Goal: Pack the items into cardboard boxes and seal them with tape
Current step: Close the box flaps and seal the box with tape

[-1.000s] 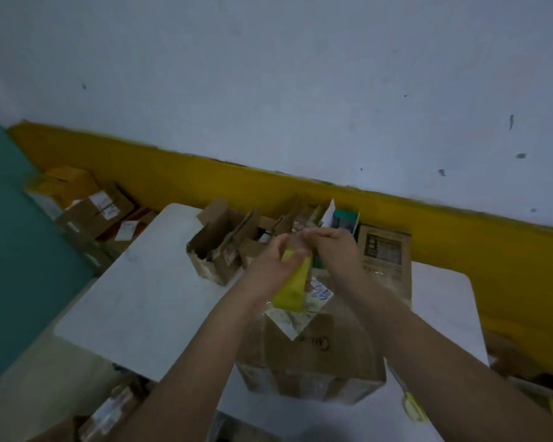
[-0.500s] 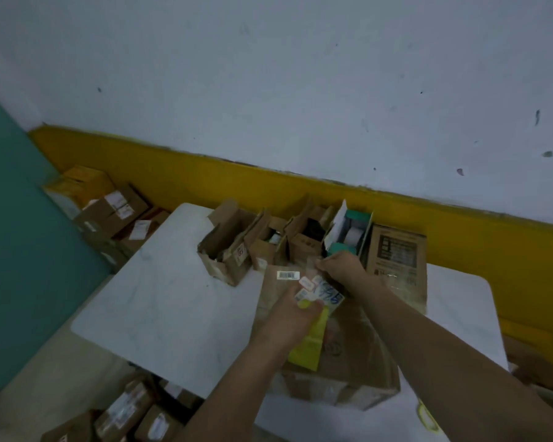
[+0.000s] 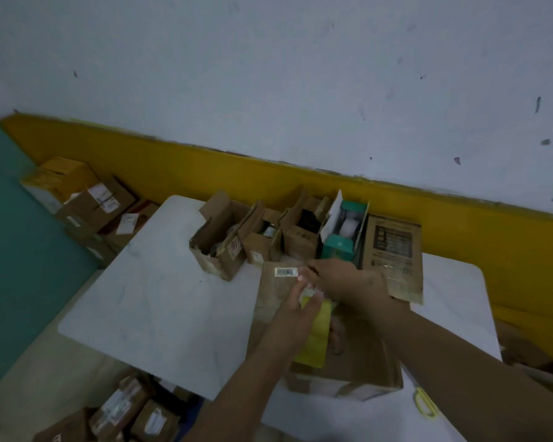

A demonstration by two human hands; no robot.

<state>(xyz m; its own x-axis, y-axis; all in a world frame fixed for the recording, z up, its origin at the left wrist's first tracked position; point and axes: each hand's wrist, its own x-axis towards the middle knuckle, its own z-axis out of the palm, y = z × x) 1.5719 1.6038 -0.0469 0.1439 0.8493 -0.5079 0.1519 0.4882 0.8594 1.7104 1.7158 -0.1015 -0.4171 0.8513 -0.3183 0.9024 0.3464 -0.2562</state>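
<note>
Head view. I note the right hand now sits closer against the left hand than half a second ago. It covers most of the white label sheet. Left hand pinches the far end of the packet. Right fingers bend onto that end; grip unclear. Packet lies over the box, long axis far-to-near, free end toward me.

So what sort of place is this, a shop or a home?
Probably a small parcel-packing room. Open boxes stand in a row on the table, labelled parcels are piled on the floor beside it, and the left hand holds a yellow packet over a barcoded box.
</note>
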